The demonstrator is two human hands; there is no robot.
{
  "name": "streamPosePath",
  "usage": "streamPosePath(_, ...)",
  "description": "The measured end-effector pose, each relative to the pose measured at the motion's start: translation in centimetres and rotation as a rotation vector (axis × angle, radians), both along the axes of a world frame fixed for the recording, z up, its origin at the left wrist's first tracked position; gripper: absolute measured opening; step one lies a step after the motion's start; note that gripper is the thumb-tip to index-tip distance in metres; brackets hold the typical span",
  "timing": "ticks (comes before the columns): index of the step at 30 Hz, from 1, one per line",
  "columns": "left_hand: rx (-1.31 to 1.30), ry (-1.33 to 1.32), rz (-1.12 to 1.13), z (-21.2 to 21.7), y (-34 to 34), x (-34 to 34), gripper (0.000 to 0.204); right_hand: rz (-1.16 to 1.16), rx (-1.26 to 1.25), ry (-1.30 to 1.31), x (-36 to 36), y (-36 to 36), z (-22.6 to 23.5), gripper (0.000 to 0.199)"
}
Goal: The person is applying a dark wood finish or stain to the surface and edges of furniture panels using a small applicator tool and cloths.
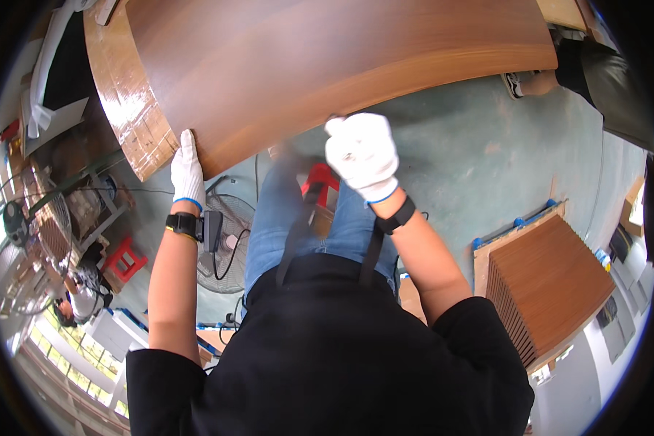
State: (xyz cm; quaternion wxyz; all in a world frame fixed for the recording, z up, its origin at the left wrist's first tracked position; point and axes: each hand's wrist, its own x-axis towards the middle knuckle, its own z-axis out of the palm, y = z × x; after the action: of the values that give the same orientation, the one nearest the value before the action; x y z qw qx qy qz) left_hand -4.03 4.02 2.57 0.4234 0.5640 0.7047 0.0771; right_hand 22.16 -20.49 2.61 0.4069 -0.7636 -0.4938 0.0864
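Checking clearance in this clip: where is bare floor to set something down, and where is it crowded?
Bare green floor lies right of the right hand, between the wood panel and the stack of boards. Left of the left hand it is crowded: floor fan, red stool, cluttered rack.

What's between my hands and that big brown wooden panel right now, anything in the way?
Nothing visible is. The left hand already rests flat against the wooden panel near its lower edge, beside the tape-wrapped end. The right hand, closed in its white glove, sits at the same edge, with only floor and your knees below it.
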Motion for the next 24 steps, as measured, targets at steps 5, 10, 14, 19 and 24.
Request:
streamPosePath(5, -0.039, -0.109, -0.027, 0.3, -0.2, 0.0, 0.078, 0.002, 0.215, 0.037, -7.1, 3.2, 1.3, 0.023)
streamPosePath(10, -0.054, -0.081, -0.138, 0.5, 0.4, -1.1, 0.075, -0.432, 0.215, 0.106, -3.4, 0.3, 2.2, 0.02)
streamPosePath(14, -0.053, -0.088, -0.174, 0.4, 0.4, -1.2, 0.077, -0.683, 0.247, 0.244, 2.4, -1.1, 0.9, 0.029)
streamPosePath(19, -0.017, -0.138, -0.199, 0.2, 0.1, -1.3, 0.078, -0.561, 0.32, 0.119, 3.1, -0.4, -0.5, 0.027)
streamPosePath(24, -0.135, -0.228, -0.14, -0.1, 0.8, -1.8, 0.075, -0.392, 0.138, -0.053, -5.0, 3.0, 0.3, 0.01)
